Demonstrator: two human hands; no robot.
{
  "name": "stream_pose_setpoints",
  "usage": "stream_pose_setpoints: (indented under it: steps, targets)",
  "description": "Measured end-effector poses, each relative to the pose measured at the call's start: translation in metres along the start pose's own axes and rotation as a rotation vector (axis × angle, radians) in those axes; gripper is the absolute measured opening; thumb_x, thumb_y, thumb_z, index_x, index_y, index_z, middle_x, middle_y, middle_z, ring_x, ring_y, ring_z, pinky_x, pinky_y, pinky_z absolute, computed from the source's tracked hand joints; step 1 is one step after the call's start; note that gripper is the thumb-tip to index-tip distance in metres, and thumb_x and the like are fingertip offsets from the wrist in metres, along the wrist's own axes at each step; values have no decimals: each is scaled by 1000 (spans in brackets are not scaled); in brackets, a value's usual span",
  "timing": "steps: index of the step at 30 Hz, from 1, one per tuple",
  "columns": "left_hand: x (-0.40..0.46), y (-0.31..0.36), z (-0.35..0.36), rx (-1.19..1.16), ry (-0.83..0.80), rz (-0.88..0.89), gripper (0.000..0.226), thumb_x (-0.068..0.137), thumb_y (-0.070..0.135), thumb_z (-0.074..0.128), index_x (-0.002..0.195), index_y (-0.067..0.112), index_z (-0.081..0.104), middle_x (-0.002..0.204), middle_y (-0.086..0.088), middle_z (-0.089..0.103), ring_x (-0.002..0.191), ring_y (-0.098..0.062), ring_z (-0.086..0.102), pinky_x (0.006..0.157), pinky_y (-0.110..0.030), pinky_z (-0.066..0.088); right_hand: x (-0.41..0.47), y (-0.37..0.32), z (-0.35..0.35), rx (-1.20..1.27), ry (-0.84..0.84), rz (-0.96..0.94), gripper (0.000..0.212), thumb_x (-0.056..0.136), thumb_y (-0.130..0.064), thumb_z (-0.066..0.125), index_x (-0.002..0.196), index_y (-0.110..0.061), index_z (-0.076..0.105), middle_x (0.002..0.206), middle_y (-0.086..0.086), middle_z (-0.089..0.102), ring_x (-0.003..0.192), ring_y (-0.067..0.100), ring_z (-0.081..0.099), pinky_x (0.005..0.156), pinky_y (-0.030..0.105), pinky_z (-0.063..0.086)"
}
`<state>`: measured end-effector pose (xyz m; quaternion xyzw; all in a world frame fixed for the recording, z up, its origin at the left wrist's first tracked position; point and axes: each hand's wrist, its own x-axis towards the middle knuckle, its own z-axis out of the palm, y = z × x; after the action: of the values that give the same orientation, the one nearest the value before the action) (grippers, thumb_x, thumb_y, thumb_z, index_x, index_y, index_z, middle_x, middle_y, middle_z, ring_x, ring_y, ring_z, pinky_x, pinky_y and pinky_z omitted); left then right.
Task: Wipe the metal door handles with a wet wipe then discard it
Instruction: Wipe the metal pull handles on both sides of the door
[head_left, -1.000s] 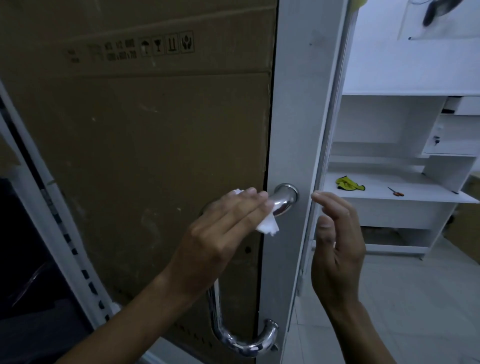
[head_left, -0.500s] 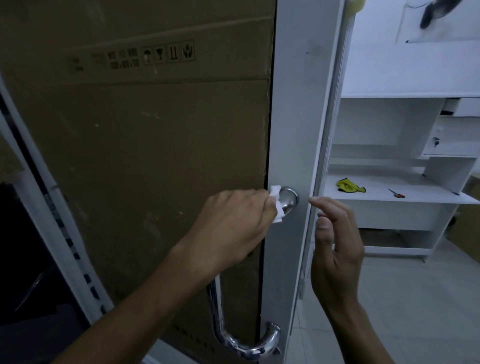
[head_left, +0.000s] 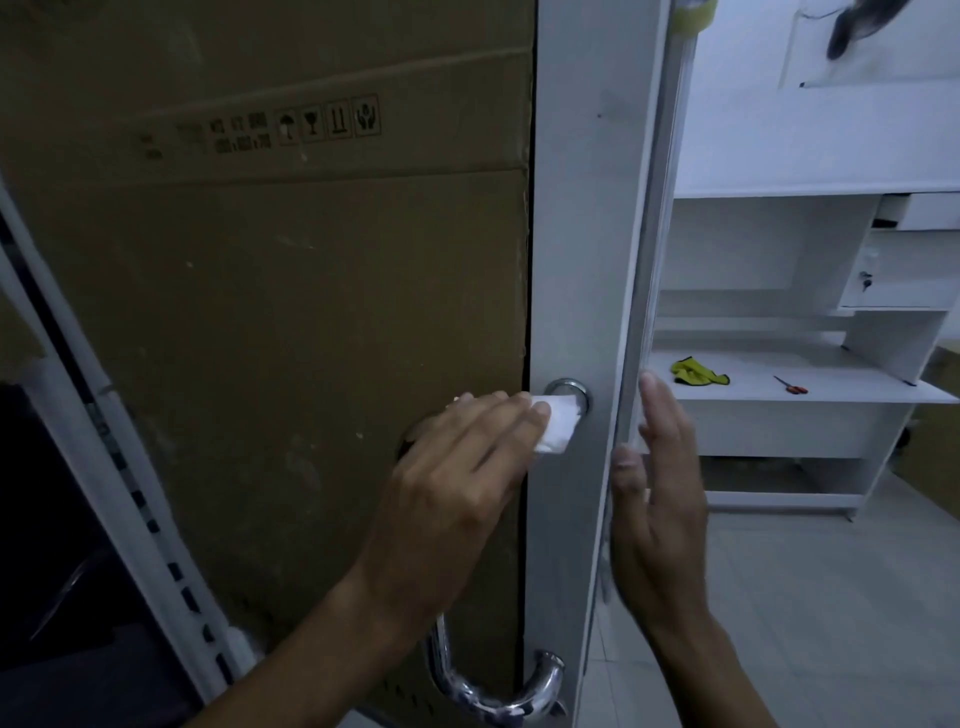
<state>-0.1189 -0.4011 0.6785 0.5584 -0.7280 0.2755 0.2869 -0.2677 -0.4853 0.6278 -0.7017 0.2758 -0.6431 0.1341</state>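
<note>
A chrome pull handle (head_left: 493, 696) is fixed to the white door stile (head_left: 587, 208); its lower curve shows, and its middle is hidden behind my left arm. My left hand (head_left: 457, 483) holds a white wet wipe (head_left: 558, 423) under its fingertips and presses it on the handle's upper mount (head_left: 569, 387). My right hand (head_left: 660, 493) is flat, fingers straight, against the door's edge just right of the handle, holding nothing.
Brown cardboard (head_left: 285, 312) covers the door panel left of the stile. A white slotted rail (head_left: 119, 467) slants at the left. Through the opening stands a white shelf unit (head_left: 810, 397) with a yellow cloth (head_left: 696, 373) and small scissors (head_left: 790, 384). Pale tiled floor lies below.
My left hand has slid the wipe rightward onto the upper mount, its fingers straightening. My right hand has moved slightly closer to the door edge.
</note>
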Motion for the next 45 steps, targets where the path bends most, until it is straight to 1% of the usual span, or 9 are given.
stream_pose_setpoints:
  steps: [4,9,13,18,27,32,36,41,45]
  targets:
    - [9,13,-1,96,-43,11,47,87,10,66,133,8,57,128,-8,63,118,-21,60,107,-34,41,-12,0,10,1,-165,74,63,96,-66,17,151,-37,5,160,-25,3,148,1,6,118,16,8]
    - [46,25,-9,90,-137,-97,25,92,30,53,104,14,67,86,0,72,72,-17,68,60,-24,47,-13,-2,13,47,-170,107,65,96,-67,16,151,-34,7,159,-27,2,148,0,6,118,16,9]
    - [61,28,-10,43,-277,-224,29,104,35,34,117,22,56,104,-1,67,91,-22,62,69,-29,37,-13,-3,14,43,-174,129,72,94,-70,14,152,-28,10,159,-28,1,147,-2,5,117,13,8]
    - [56,6,-13,76,-370,-212,47,102,45,18,106,15,54,82,-4,51,82,-28,56,67,-32,35,-14,-5,14,33,-155,133,69,94,-71,13,151,-33,10,159,-26,4,147,-2,7,119,21,11]
    - [1,-52,7,-429,-88,-71,40,100,53,16,121,41,47,100,19,49,94,-2,49,79,-20,41,-15,-7,15,-46,-99,58,59,99,-62,17,152,-34,15,160,-24,8,148,3,13,118,18,14]
    - [-22,-58,21,-885,-10,-324,40,97,57,23,126,45,47,117,18,60,109,-3,58,85,-10,44,-20,-11,20,-137,-140,-100,59,103,-48,23,151,-14,21,162,-4,18,149,15,18,120,27,19]
    - [-37,-50,28,-1097,51,-659,40,92,55,27,114,38,56,102,28,67,100,18,57,85,-2,41,-21,-15,24,-146,-163,-125,60,104,-47,23,151,-12,20,160,5,22,149,15,18,120,25,17]
    - [-61,-54,47,-1299,-76,-967,86,77,77,32,137,19,52,134,-2,59,127,-17,52,113,-45,36,-27,-16,24,-151,-131,-121,60,104,-48,22,150,-10,24,159,1,23,148,13,19,119,27,20]
    - [-72,-49,55,-1328,-64,-970,52,89,54,30,129,29,52,118,22,65,115,6,56,102,-20,43,-32,-17,18,-147,-51,-142,56,104,-44,23,145,-7,32,153,-3,29,146,11,26,117,29,27]
